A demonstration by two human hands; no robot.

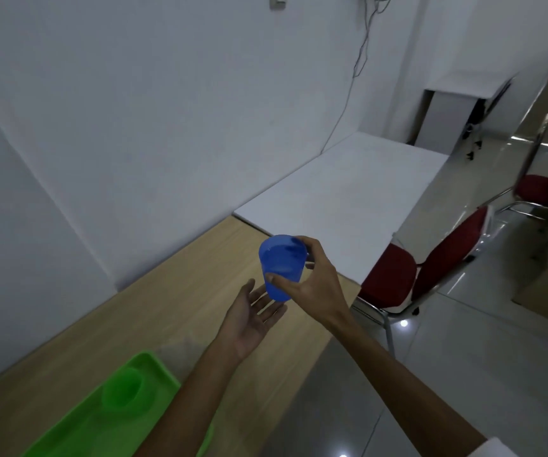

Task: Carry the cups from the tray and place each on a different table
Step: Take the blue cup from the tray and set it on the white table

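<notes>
A blue plastic cup (281, 265) is held in the air above the far end of the wooden table (154, 311). My right hand (312, 285) grips it from the right side, thumb in front and fingers at the rim. Just below the cup, my left hand (253, 319) is palm up with its fingers spread, holding nothing. A green cup (122, 389) stands on the green tray (88, 427) at the near left of the wooden table. A white table (342, 196) adjoins the wooden one farther away.
A red chair (407, 278) with a metal frame stands at the right of the tables. A second red chair (543, 189) is farther back on the shiny tiled floor. A white wall runs along the left, and a white desk (457, 90) stands in the far corner.
</notes>
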